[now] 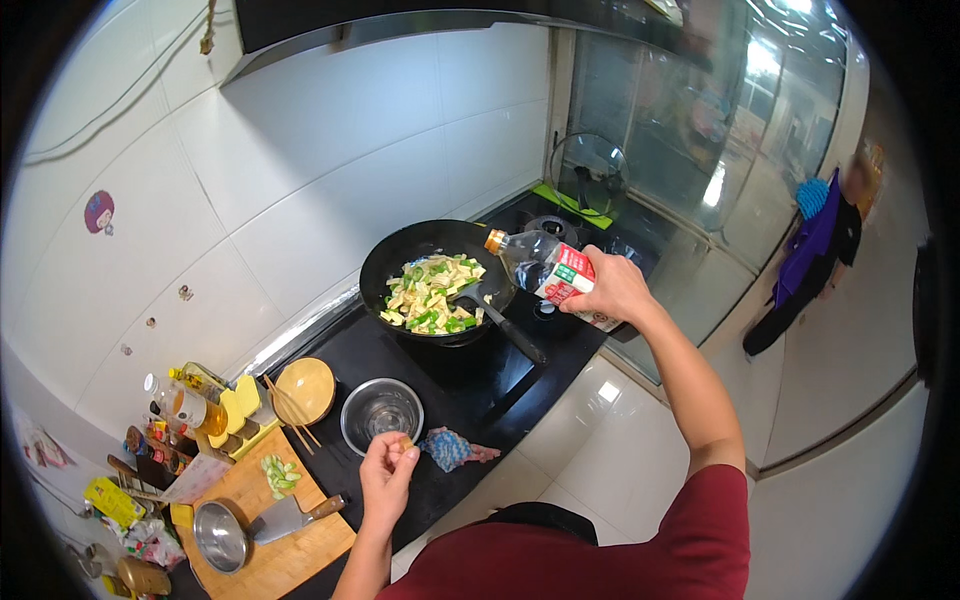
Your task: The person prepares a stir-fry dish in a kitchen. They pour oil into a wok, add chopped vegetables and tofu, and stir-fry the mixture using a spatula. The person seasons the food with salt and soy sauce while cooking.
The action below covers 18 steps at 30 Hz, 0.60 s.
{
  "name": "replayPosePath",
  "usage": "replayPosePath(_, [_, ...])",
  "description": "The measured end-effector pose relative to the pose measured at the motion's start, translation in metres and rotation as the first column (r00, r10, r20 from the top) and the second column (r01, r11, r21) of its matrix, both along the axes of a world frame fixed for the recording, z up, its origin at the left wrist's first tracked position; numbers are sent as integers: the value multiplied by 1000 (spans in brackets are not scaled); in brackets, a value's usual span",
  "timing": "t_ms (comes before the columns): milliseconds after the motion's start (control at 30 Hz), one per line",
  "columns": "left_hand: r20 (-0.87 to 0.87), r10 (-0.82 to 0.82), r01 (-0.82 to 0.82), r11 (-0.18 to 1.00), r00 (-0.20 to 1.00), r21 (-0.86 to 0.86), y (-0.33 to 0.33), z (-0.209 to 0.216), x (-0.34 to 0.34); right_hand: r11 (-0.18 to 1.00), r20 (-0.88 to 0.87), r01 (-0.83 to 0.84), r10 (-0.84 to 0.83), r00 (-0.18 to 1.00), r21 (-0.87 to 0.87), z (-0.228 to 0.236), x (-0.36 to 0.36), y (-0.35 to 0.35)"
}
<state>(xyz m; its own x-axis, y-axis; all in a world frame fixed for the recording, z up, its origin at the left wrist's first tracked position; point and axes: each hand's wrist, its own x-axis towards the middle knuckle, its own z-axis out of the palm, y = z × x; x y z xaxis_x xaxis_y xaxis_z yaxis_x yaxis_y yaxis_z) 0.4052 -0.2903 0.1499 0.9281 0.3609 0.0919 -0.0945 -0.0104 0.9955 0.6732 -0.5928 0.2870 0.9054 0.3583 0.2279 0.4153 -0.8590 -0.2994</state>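
My right hand (612, 287) is wrapped round a clear bottle (530, 259) with a red, white and green label, tipped so its orange-topped neck hangs over the right rim of a black wok (375, 262). Pale strips of food with green pieces (432, 292) lie in the wok. A dark spatula (512, 332) rests in it, its handle sticking out over the near right rim. My left hand (385, 485) is closed in a pinch at the near edge of a metal bowl (383, 415). Whatever small thing its fingertips hold is too unclear to name.
Left of the metal bowl are a wooden bowl (304, 390) and chopsticks (292, 412). A cutting board (300, 560) bears a cleaver (285, 519), chopped greens (279, 473) and another metal bowl (220, 537). A blue patterned cloth (447, 449) lies near the counter edge. A glass lid (588, 170) stands behind.
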Motion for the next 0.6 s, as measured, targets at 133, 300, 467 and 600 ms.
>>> replayPosePath(133, [10,80,-80,997,997,-10,8,-3,-5,996,-34,-3,0,999,-90,-2,35,19])
replayPosePath(300, [-13,167,-166,986,986,27,12,-8,-13,983,-45,-22,14,999,-182,-6,59,43])
replayPosePath(467, [-12,182,-182,983,983,0,12,-12,-12,983,-12,-37,36,999,-178,-17,77,54])
replayPosePath(600, [-14,200,-201,979,980,-23,13,-13,-13,976,-34,-55,49,998,-209,-15,81,66])
